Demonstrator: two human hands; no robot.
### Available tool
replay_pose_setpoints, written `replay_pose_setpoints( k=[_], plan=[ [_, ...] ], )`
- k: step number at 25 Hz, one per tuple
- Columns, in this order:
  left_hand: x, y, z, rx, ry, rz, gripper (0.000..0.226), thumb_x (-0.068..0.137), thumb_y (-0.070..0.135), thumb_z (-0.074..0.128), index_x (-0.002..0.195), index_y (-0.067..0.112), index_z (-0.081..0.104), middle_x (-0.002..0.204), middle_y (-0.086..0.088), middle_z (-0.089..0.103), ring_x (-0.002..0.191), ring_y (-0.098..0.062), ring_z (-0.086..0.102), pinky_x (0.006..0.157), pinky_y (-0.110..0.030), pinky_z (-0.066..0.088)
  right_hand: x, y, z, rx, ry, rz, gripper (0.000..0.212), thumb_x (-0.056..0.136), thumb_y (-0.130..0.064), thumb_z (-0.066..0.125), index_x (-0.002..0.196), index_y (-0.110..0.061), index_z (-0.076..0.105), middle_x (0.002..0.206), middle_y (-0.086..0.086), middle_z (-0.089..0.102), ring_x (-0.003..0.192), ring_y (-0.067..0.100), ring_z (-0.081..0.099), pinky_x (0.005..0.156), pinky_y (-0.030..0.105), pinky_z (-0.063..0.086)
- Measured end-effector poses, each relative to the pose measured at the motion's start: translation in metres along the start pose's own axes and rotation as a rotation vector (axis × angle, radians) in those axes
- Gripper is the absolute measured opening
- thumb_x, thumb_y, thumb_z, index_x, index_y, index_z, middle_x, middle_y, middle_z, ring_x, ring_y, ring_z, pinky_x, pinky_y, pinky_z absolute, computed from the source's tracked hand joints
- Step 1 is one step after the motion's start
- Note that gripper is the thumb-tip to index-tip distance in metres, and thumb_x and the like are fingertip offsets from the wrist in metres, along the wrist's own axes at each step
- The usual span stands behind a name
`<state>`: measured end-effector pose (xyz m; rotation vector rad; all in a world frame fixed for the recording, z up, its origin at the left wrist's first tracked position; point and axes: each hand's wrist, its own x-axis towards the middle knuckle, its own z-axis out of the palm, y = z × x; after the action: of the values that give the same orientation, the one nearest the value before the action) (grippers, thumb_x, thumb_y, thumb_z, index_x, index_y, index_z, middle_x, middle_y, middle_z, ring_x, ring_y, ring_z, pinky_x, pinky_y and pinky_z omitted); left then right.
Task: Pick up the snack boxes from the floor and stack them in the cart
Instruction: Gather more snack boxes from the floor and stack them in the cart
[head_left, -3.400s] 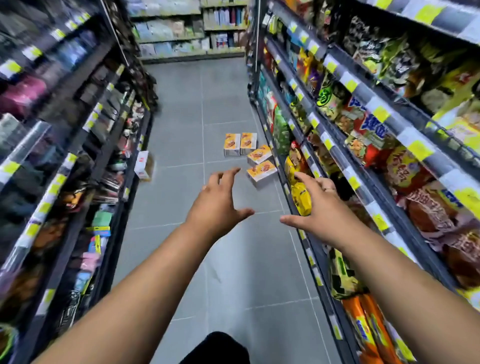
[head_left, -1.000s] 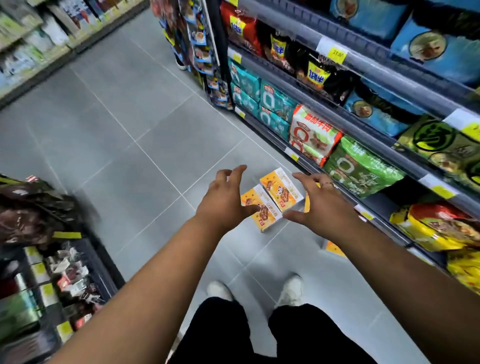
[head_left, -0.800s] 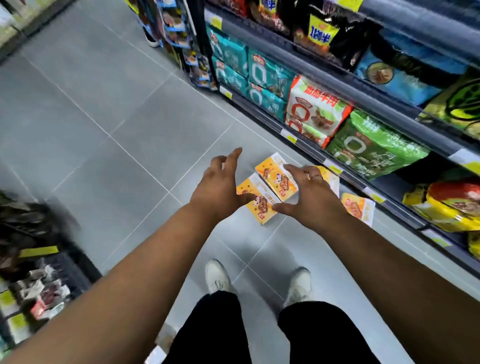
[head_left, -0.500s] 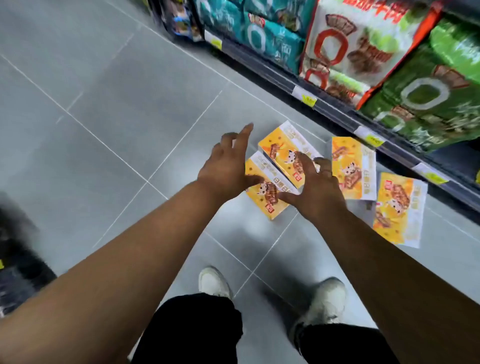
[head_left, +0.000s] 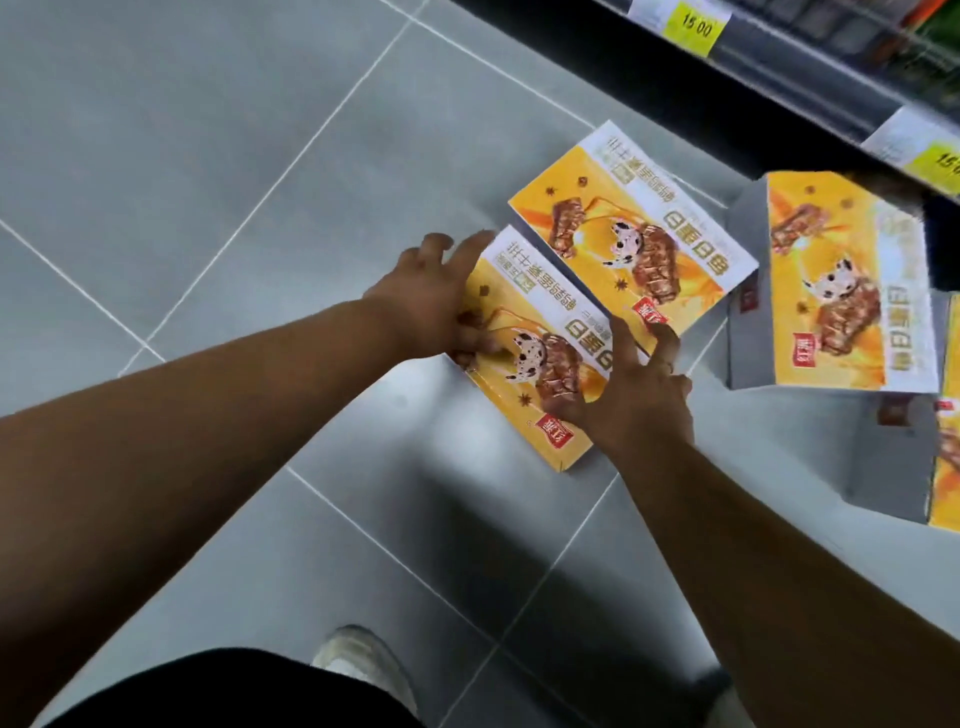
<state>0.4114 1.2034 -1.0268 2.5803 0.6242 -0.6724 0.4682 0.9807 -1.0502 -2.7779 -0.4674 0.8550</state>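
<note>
Several yellow-and-white snack boxes lie on the grey tiled floor. The nearest snack box (head_left: 540, 332) lies flat between my hands. My left hand (head_left: 431, 301) holds its left edge, thumb on the printed face and fingers reaching past the far corner. My right hand (head_left: 639, 395) rests with spread, straight fingers on its right side, next to a second box (head_left: 634, 228) that lies just behind. A third box (head_left: 852, 291) lies to the right, and a fourth box (head_left: 945, 467) is cut off by the right border. No cart is in view.
The bottom store shelf (head_left: 779, 67) with yellow price tags (head_left: 696, 26) runs along the upper right, close behind the boxes. My shoe (head_left: 363, 665) and dark trouser leg are at the bottom. Open floor tiles stretch to the left.
I have bent down close to the floor, so the boxes look much larger. Both hands have come down from above the boxes onto the nearest one, the left now holding its edge.
</note>
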Motion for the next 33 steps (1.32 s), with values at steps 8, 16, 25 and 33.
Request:
replay_pose_setpoints(
  k=[8, 16, 25, 33],
  plan=[
    [0.027, -0.011, 0.029, 0.031, -0.157, -0.024, 0.129, 0.054, 0.067, 0.081, 0.147, 0.051, -0.007, 0.134, -0.014, 0.033, 0.110, -0.037, 0.056, 0.093, -0.042, 0.048, 0.008, -0.002, 0.030, 0.168, 0.035, 0.015, 0.120, 0.053, -0.066, 0.081, 0.149, -0.042, 0.013, 0.156, -0.008, -0.025, 0.136, 0.040, 0.025, 0.101, 0.047, 0.041],
    [-0.059, -0.009, -0.007, -0.121, -0.052, -0.189, 0.127, 0.053, 0.065, 0.083, 0.148, 0.051, -0.001, 0.124, -0.009, 0.037, 0.102, -0.033, 0.058, 0.092, -0.040, 0.049, -0.027, -0.030, -0.020, 0.019, -0.001, -0.170, 0.124, 0.048, -0.072, 0.079, 0.149, -0.039, 0.013, 0.157, 0.000, 0.004, 0.136, 0.044, 0.020, 0.107, 0.051, 0.032],
    [-0.216, 0.066, -0.180, -0.255, 0.063, -0.224, 0.126, 0.054, 0.067, 0.081, 0.145, 0.056, -0.006, 0.125, -0.009, 0.035, 0.102, -0.033, 0.058, 0.095, -0.042, 0.048, -0.158, -0.087, -0.239, -0.007, 0.006, -0.254, 0.129, 0.040, -0.062, 0.088, 0.146, -0.048, 0.016, 0.155, -0.006, 0.006, 0.135, 0.039, 0.017, 0.107, 0.048, 0.037],
    [-0.366, 0.169, -0.379, -0.208, 0.161, -0.132, 0.128, 0.056, 0.071, 0.077, 0.147, 0.052, -0.011, 0.127, -0.013, 0.035, 0.107, -0.036, 0.056, 0.091, -0.039, 0.045, -0.316, -0.130, -0.465, 0.032, 0.116, -0.246, 0.124, 0.045, -0.060, 0.088, 0.147, -0.045, 0.020, 0.155, -0.005, 0.005, 0.137, 0.040, 0.014, 0.105, 0.046, 0.036]
  ],
)
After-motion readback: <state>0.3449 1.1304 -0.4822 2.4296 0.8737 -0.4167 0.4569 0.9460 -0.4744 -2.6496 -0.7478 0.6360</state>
